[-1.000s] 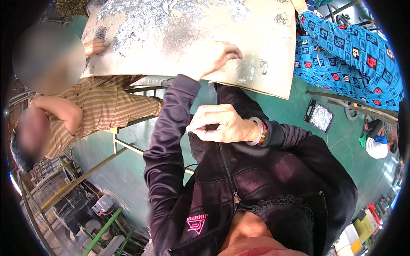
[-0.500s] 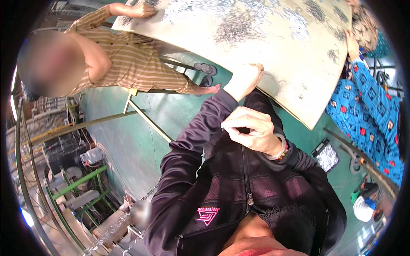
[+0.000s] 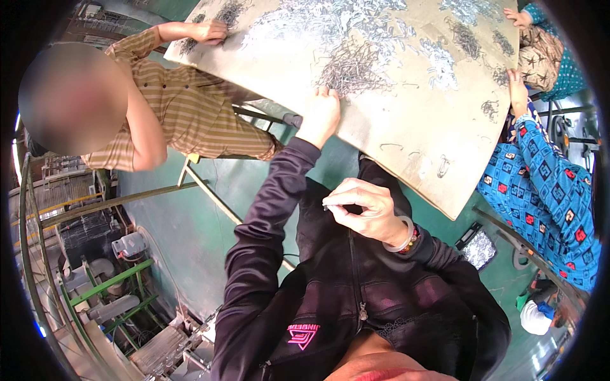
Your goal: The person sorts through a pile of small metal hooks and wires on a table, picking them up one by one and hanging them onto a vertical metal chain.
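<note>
A pale board-like tabletop (image 3: 394, 120) holds a heap of dark, thin, wire-like pieces (image 3: 356, 68) and many silvery small pieces (image 3: 330, 22). My left hand (image 3: 323, 114) is at the table's near edge, its curled fingers against the near side of the dark heap. What those fingers hold, if anything, is hidden by glare. My right hand (image 3: 365, 206), with a pale bangle (image 3: 401, 235) at the wrist, is raised in front of my body. Its thumb and forefinger pinch together; a tiny dark tip (image 3: 326, 207) shows between them, too small to name.
At the left, a person in a striped outfit (image 3: 190, 108) has a hand on another dark pile (image 3: 227, 16). Across on the right, a person in blue patterned clothes (image 3: 540, 190) rests a hand on the table edge. Machinery with green bars (image 3: 111, 282) stands lower left.
My left hand has moved left and away from me, reaching the dark heap. My right hand has shifted slightly left and lower, still pinched. The view has moved a little.
</note>
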`<state>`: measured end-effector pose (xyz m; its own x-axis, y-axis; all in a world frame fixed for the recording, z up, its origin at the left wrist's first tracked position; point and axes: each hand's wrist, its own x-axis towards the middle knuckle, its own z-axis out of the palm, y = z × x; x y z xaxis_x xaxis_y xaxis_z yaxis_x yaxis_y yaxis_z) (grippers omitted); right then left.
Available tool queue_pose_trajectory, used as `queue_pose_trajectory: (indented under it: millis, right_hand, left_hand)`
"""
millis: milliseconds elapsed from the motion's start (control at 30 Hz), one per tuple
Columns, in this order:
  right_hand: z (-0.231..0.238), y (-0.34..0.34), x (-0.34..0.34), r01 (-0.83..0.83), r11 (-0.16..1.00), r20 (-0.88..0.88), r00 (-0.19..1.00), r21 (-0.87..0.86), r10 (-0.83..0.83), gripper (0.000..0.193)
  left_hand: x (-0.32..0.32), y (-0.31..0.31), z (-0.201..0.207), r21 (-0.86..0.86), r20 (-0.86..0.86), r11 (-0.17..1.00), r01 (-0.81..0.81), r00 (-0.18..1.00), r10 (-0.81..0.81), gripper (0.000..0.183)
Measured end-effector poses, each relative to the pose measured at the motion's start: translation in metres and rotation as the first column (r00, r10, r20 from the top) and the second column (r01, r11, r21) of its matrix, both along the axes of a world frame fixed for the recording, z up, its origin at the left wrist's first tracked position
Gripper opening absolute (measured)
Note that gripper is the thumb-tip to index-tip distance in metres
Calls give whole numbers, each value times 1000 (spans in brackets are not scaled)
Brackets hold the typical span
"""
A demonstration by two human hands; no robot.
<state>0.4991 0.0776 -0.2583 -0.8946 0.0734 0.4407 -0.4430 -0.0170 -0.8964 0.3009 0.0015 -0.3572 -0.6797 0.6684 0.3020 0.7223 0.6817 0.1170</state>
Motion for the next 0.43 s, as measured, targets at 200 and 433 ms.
queue_pose_trajectory:
  millis: [200, 433]
  right_hand:
    - [0, -1, -6, 23, 1000, 19, 1000, 21, -23, 22]
    - [4, 1, -7, 93, 987, 16, 995, 132, -96, 21]
  left_hand:
    - [-38, -10, 40, 21, 91, 999, 33, 995, -35, 14]
    - [-39, -15, 63, -304, 307, 936, -179, 911, 274, 26]
